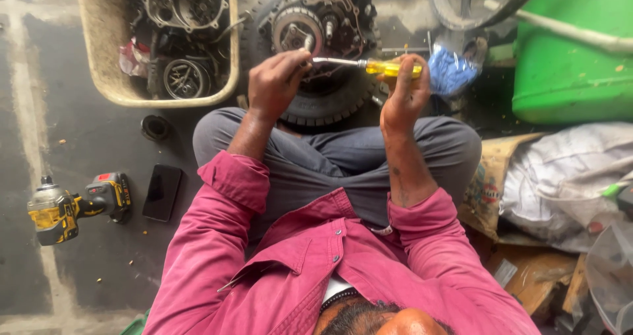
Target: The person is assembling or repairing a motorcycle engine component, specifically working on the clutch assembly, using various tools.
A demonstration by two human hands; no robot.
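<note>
Yellow clear plastic fills my right hand point(403, 88): it is the handle of a long steel-shafted screwdriver point(366, 65), and my fingers are wrapped tight around it. My left hand point(275, 83) pinches the shaft near its tip, fingers closed on the metal, so the tool lies level between both hands. Just beyond the tip sits a greasy dark metal engine block point(316, 25) resting inside a black rubber tyre point(326, 104), close against my crossed legs.

Far left stands a beige plastic tub point(105, 58) of oily engine parts; a red-and-white scrap among them is too crumpled to make out. On the near left floor lie a yellow-and-black cordless impact driver point(72, 206) and a flat black phone point(161, 191). To the right a brown printed paper sack point(491, 183) is half buried under a grey cloth point(573, 177); its print is unreadable. A green plastic drum point(573, 51) is cut off by the far right edge, beside a bunched blue rag point(450, 71).
</note>
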